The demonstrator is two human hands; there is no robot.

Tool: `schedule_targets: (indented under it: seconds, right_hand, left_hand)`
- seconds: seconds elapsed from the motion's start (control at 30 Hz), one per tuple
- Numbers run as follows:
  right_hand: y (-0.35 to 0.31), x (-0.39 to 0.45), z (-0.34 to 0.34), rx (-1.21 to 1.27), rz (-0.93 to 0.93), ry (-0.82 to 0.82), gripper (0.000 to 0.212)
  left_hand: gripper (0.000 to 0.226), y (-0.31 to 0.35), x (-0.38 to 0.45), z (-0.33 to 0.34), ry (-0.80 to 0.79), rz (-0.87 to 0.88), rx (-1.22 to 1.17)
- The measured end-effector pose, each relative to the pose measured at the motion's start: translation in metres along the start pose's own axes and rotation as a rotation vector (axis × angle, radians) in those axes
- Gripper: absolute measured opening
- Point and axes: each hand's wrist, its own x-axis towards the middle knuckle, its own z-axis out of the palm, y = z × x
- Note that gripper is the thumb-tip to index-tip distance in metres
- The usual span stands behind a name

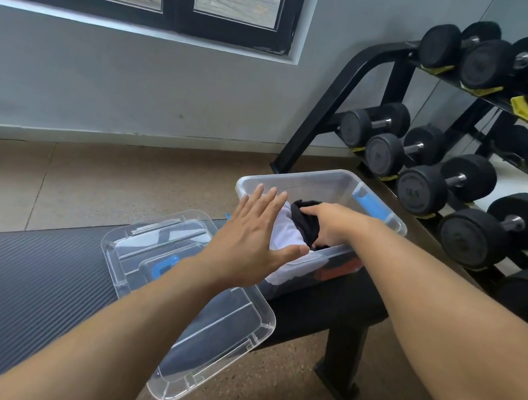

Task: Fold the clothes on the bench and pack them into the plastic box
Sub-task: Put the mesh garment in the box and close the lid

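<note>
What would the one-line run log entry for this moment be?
stage: packing | right hand: pushing black garment into plastic box | left hand: open above white garment | lid: off, on bench

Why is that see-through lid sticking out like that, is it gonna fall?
Maybe. The clear lid lies loose beside the plastic box, and its near corner juts past the bench edge, so a bump could tip it off.
</note>
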Motion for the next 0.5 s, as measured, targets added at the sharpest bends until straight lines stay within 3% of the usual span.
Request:
schedule_targets:
  seconds: [0.2, 0.3, 0.37, 0.4, 0.43, 0.5]
  right_hand:
    - [-0.005, -0.014, -0.016, -0.039, 0.031, 0.091, 0.088]
    - [-0.031, -0.046, -0.025, 0.217, -0.006, 0.549, 0.059]
    - [-0.063, -0.077, -0.012, 0.417, -0.207, 0.927, 0.032]
    - [-0.082, -0.093, 0.001, 0.481, -0.343, 1.020, 0.022]
    - [-0.099, -0.106, 0.014, 0.492, -0.483, 1.026, 0.015]
    - [-0.124, -0.126, 0.042, 0.451, -0.694, 0.762, 0.008]
  left_hand:
    - [0.093, -0.010, -0.009, -0.006, 0.087, -0.038, -0.045]
    - [0.077, -0.017, -0.017, -0.014, 0.117, -0.091, -0.084]
    - [0.067, -0.028, -0.026, -0.019, 0.146, -0.124, -0.132]
    - [0.066, -0.035, -0.032, -0.022, 0.154, -0.146, -0.144]
    - [0.066, -0.045, -0.037, -0.024, 0.155, -0.169, -0.147]
    - [0.066, -0.063, -0.049, -0.028, 0.145, -0.227, -0.137]
